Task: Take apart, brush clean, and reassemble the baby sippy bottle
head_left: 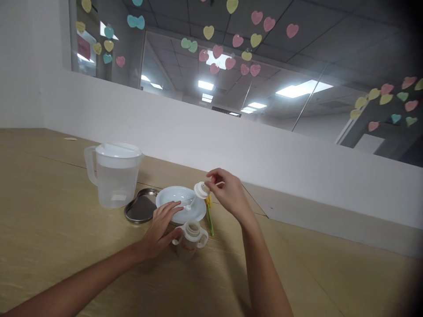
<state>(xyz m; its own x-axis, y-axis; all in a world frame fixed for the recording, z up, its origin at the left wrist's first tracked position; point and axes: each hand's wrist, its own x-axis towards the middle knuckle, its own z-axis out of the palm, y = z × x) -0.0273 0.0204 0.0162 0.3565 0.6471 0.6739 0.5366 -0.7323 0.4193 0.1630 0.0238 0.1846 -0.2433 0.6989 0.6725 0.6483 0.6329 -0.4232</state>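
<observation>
Pinched in my right hand (228, 189) is a white bottle cap with a nipple (202, 189), held above the bowl's right side. A thin straw (193, 202) hangs from it, ending in a small white weight (188, 208). My left hand (163, 226) has its fingers stretched out over the near edge of the pale blue bowl (178, 192). Its thumb touches the left handle side of an uncapped baby bottle (190, 242), which stands upright with two white handles. Behind the cap lies a brush with yellow bristles and a green handle (210, 222).
Left of the bowl sits a metal kidney-shaped tray (140, 209). A lidded translucent pitcher (117, 178) with liquid in it stands farther left. All rest on a wooden table (82, 246) against a white wall (158, 127). Heart-shaped notes (232, 5) dot the window above.
</observation>
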